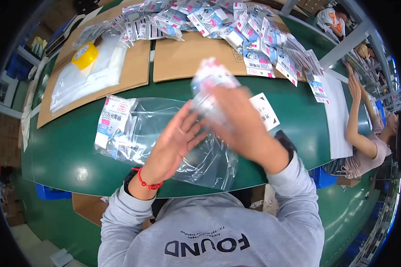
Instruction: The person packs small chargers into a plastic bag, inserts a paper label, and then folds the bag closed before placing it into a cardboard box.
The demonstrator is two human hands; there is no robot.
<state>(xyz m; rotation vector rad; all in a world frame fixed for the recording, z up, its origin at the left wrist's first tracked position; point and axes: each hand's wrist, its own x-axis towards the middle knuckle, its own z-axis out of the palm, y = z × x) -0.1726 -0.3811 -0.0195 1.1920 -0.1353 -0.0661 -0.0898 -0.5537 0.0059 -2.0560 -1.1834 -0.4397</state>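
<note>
Right above the middle of the green table (67, 151), both hands meet over a large clear plastic bag (196, 151) that lies flat on the surface. The left hand (176, 142) is open, palm up and fingers spread, its fingertips reaching toward a small clear packet with pink and white print (209, 89). A red cord bracelet (145, 182) circles that wrist, just beyond the grey sleeve. The right hand (243, 124) comes across from the right with its back to the camera and grips the packet, which is blurred by motion; how the fingers close around it cannot be made out. The packet stands raised above the bag, between the two hands.

Inside the bag's left end lies a white and blue carded packet (113, 122). A small white printed card (265, 111) rests on the table just right of the right hand. Farther back, flat brown cardboard sheets (182, 58) carry a heap of similar small packets (236, 22), and a yellow tape roll (84, 54) sits on a stack of clear bags (93, 75) at the left. At the right edge, another person (370, 142) reaches upward along a white sheet (338, 115).
</note>
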